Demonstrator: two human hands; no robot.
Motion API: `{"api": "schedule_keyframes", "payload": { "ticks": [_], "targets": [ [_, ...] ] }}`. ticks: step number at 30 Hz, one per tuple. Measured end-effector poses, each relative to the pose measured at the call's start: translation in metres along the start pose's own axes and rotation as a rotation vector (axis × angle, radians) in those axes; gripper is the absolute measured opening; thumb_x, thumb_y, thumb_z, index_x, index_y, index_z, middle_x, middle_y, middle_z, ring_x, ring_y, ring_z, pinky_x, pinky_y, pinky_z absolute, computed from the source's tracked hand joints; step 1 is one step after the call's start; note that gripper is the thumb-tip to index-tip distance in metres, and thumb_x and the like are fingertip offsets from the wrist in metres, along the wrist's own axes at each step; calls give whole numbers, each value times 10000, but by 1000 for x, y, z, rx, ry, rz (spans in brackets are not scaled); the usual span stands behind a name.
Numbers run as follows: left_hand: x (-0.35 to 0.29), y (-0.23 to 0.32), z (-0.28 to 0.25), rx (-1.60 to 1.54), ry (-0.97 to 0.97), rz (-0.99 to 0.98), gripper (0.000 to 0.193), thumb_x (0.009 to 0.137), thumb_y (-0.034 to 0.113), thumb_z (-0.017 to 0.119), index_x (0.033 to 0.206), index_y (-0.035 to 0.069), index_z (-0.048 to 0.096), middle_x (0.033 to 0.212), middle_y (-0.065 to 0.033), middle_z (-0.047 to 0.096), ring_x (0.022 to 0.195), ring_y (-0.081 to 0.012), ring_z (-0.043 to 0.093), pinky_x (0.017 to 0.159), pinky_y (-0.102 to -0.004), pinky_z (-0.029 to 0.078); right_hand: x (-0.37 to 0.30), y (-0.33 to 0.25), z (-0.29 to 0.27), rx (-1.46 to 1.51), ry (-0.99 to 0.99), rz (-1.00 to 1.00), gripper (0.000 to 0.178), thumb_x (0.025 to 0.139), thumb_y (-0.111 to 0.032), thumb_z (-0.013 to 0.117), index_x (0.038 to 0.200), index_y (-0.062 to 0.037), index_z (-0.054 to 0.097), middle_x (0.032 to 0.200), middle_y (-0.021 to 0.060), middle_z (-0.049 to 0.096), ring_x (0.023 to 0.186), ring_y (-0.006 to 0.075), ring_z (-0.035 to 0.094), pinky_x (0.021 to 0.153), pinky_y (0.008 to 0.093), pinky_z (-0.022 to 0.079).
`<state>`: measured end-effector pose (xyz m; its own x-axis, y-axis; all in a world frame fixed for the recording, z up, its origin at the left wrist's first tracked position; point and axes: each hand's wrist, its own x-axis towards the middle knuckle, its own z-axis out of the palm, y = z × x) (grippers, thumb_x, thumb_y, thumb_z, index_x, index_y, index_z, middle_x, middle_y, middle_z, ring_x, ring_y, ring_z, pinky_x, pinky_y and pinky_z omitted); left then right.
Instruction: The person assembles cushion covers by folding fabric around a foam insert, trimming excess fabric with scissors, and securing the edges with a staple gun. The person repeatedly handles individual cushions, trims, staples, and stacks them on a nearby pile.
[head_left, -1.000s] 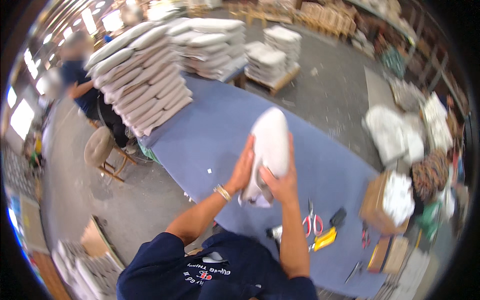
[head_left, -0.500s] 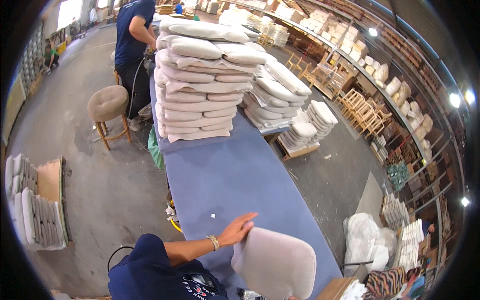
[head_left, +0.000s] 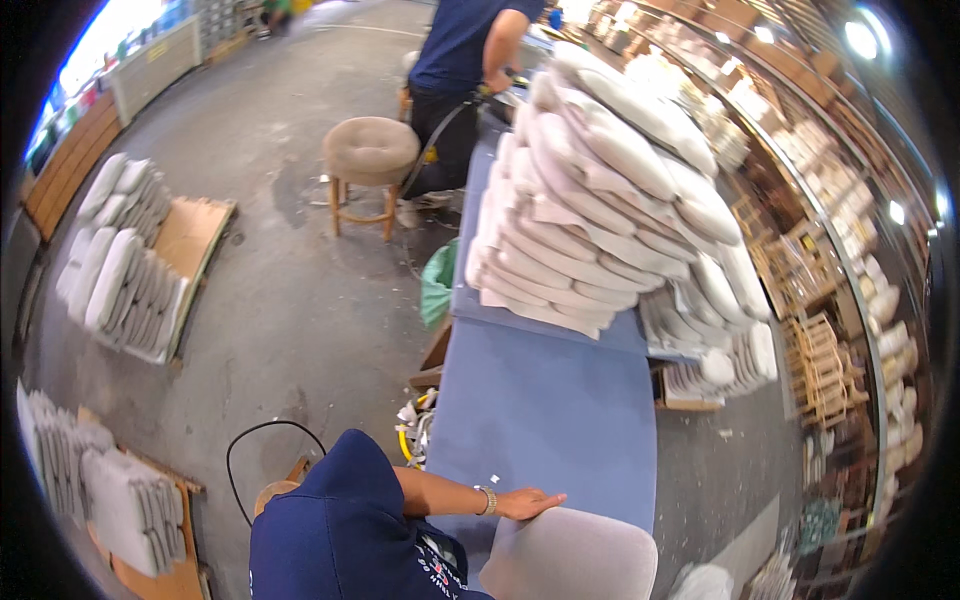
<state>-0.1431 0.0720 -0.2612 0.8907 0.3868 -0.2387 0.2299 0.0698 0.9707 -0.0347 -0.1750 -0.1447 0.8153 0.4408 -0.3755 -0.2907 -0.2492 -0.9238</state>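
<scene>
My left hand [head_left: 530, 502], with a metal watch on its wrist, rests at the top left edge of a light grey upholstered seat cushion [head_left: 585, 555]. Its fingers stretch out flat, pointing right, and do not wrap around the pad. The cushion stands tilted at the near end of a blue-covered table [head_left: 550, 390], its lower part cut off by the picture's edge. My right hand is out of the picture. A small white scrap [head_left: 467, 479] lies on the table to the left of the left hand.
Tall leaning stacks of cushions [head_left: 590, 200] fill the table's far end. Beyond, a co-worker [head_left: 460, 60] stands by a tufted stool [head_left: 370, 150]. A green bag [head_left: 438, 280] hangs at the table's left side. Cushion-laden pallets [head_left: 195, 235] stand on the left floor; a black hose [head_left: 235, 455] loops beside me.
The view has swung left, so table and stacks appear further right. The left hand stays at the cushion's edge, fingers still stretched. The cushion sits lower in the picture.
</scene>
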Motion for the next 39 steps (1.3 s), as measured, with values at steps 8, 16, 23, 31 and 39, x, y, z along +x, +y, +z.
{"api": "schedule_keyframes", "payload": {
  "ticks": [8,16,23,31,39],
  "targets": [
    [-8,-25,5,-72,259,-208,1052,998,811,98,1193,-9,727,1176,-258,697,1126,-404,657,1023,-496,480,14,0,5,14,-66,54,713,920,-240,666,1531,24,410,1468,217,555,1285,354,581,1059,486,475],
    [-43,103,-18,164,65,-137,932,1020,769,242,1381,12,648,1399,-252,627,1336,-406,572,1130,-489,437,18,16,-29,66,-119,60,633,971,-260,634,1503,29,453,1442,228,586,1249,368,610,1026,497,503],
    [-57,135,-25,210,-157,145,770,999,720,474,1365,75,685,1437,-171,626,1301,-347,603,1110,-443,454,19,44,-63,169,-268,79,571,1015,-278,606,1479,34,491,1419,237,612,1218,379,635,997,507,527],
    [-102,169,-4,-332,395,288,622,1036,642,499,1129,92,775,1159,-94,692,1075,-250,645,989,-396,499,-33,79,-45,126,-574,71,628,1031,-431,533,1469,18,518,1421,243,616,1146,361,688,1013,486,540],
    [-60,211,15,446,556,834,341,1049,348,564,894,121,764,948,-25,734,977,-234,624,1020,-391,426,-69,65,16,-32,-695,-51,716,1095,-542,282,1443,14,570,1427,223,628,1056,324,735,939,405,559]
  ]
}}
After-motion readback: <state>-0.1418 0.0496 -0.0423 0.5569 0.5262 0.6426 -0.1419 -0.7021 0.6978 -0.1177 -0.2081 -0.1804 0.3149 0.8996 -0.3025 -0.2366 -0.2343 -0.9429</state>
